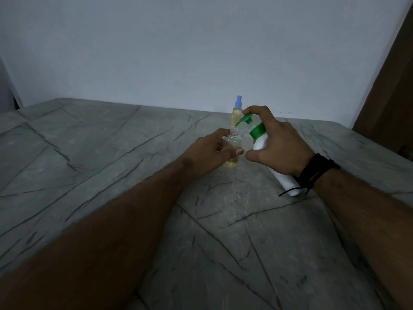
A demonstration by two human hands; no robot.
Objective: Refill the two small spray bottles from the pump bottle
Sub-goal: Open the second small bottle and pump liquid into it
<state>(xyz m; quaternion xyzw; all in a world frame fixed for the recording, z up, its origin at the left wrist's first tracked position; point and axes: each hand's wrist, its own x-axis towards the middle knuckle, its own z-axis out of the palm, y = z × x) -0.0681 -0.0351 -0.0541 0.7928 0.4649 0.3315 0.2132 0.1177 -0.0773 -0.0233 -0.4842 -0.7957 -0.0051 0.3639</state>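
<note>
My left hand grips a small clear spray bottle that stands on the grey marble table; its neck is uncapped and a little yellowish liquid sits at its bottom. My right hand holds the white pump bottle tilted, its green pump head with the nozzle just above the open neck, and a finger rests on top of the pump. Behind them stands a second small spray bottle, full of yellowish liquid and fitted with a blue spray cap.
A pale wall rises right behind the table's far edge. A brown wooden panel stands at the right. Black cord bands wrap my right wrist.
</note>
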